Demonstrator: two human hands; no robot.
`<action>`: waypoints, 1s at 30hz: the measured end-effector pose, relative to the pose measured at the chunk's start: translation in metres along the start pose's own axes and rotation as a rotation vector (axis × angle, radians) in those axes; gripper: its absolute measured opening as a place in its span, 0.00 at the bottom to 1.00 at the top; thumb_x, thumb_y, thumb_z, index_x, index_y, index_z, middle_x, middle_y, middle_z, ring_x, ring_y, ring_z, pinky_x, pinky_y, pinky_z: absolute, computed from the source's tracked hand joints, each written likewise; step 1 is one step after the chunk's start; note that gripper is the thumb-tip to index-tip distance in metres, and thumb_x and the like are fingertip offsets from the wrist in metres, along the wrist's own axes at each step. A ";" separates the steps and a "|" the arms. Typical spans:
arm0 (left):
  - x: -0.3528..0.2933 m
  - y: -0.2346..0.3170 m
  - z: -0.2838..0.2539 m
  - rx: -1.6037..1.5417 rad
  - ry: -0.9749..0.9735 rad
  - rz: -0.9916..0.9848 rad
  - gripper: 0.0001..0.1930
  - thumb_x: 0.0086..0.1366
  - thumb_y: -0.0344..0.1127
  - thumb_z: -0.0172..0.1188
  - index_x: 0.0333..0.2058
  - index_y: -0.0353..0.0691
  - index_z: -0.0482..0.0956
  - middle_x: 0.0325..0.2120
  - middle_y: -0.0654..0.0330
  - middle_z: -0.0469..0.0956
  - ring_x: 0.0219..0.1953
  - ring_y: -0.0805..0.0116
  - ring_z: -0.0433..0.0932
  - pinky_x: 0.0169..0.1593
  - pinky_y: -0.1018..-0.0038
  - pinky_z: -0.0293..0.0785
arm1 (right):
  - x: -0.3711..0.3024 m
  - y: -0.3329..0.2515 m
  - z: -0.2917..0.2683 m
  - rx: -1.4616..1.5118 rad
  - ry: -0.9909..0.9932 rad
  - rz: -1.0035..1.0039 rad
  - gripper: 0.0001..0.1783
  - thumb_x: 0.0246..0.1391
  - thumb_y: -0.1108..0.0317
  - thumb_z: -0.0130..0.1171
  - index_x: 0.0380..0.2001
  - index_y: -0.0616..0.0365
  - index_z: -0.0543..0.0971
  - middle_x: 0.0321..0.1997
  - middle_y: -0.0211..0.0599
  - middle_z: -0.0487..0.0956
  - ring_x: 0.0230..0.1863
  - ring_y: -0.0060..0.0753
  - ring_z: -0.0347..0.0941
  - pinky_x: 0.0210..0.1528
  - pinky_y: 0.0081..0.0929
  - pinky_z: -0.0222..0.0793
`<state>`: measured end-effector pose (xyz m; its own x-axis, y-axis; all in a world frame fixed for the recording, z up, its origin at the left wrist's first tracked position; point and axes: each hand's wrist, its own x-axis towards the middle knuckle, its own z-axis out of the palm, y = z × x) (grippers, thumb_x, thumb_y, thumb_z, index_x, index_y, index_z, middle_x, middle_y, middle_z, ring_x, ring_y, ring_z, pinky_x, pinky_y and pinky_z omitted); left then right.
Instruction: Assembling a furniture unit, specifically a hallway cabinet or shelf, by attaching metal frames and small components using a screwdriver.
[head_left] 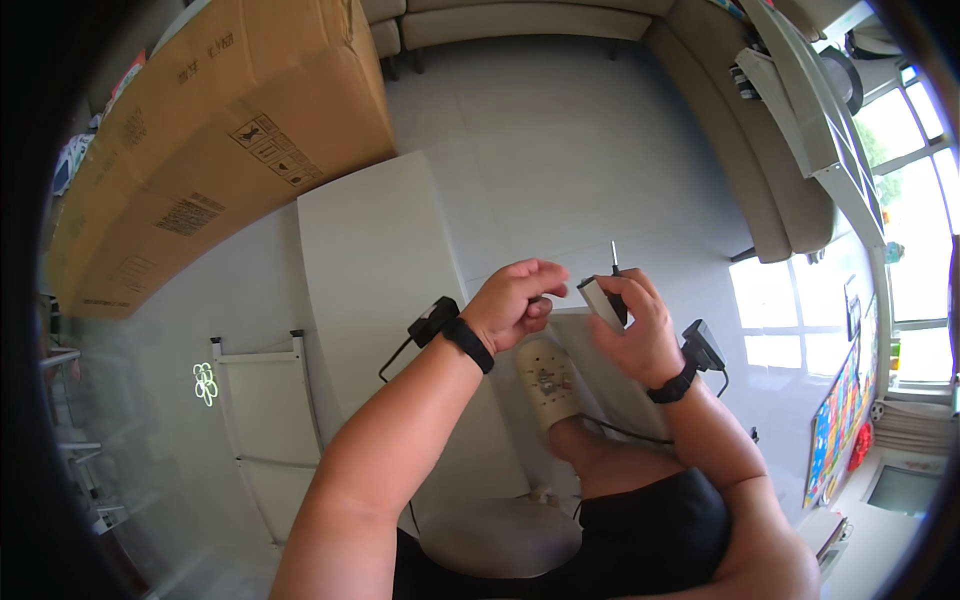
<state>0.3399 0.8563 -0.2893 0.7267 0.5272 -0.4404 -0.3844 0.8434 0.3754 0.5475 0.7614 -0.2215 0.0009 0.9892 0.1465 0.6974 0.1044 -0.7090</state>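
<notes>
My right hand (640, 325) is closed around a short white rectangular piece (598, 300) with a dark end. The same hand also holds a screwdriver (615, 258), its thin metal shaft pointing away from me and its dark handle partly covered by my fingers. Just to the left, my left hand (515, 305) is curled with the thumb against the fingers. Something small and dark shows at its fingertips, too small to name. A narrow gap separates the two hands. Below them lies a pale panel (640, 395), partly hidden by my right hand and leg.
A long white board (370, 250) lies on the floor to the left, beside a large cardboard box (250, 110). Nearer left is a white framed panel (265, 400). My foot wears a cream clog (545, 375). Brown sofas (735, 140) line the far and right sides.
</notes>
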 end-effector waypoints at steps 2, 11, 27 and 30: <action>-0.010 -0.002 -0.006 -0.023 -0.028 0.002 0.18 0.74 0.48 0.56 0.47 0.38 0.78 0.33 0.65 0.77 0.24 0.78 0.67 0.28 0.80 0.63 | 0.002 0.002 -0.003 -0.023 -0.009 -0.013 0.24 0.46 0.72 0.68 0.49 0.63 0.79 0.45 0.44 0.77 0.43 0.43 0.79 0.46 0.34 0.77; -0.069 0.002 0.029 0.234 -0.019 0.267 0.36 0.73 0.66 0.46 0.58 0.35 0.72 0.38 0.61 0.76 0.35 0.69 0.75 0.39 0.73 0.69 | 0.002 0.003 -0.007 -0.015 -0.030 -0.012 0.25 0.47 0.73 0.67 0.51 0.63 0.78 0.45 0.44 0.77 0.44 0.43 0.78 0.48 0.33 0.77; -0.075 -0.002 0.003 -0.206 -0.291 0.184 0.22 0.72 0.37 0.60 0.61 0.40 0.70 0.35 0.64 0.71 0.27 0.76 0.67 0.36 0.72 0.68 | 0.000 -0.007 -0.002 -0.022 -0.025 -0.010 0.26 0.48 0.72 0.67 0.53 0.62 0.78 0.46 0.44 0.77 0.44 0.42 0.78 0.48 0.34 0.76; -0.072 -0.004 0.003 -0.406 -0.293 0.159 0.19 0.69 0.32 0.58 0.58 0.40 0.73 0.35 0.64 0.71 0.29 0.74 0.67 0.38 0.72 0.69 | 0.000 -0.006 -0.004 -0.034 -0.026 -0.008 0.26 0.48 0.71 0.67 0.53 0.62 0.78 0.46 0.44 0.77 0.45 0.43 0.78 0.48 0.35 0.76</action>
<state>0.2905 0.8148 -0.2563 0.7482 0.6496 -0.1352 -0.6500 0.7585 0.0474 0.5458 0.7603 -0.2149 -0.0234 0.9907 0.1341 0.7213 0.1096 -0.6838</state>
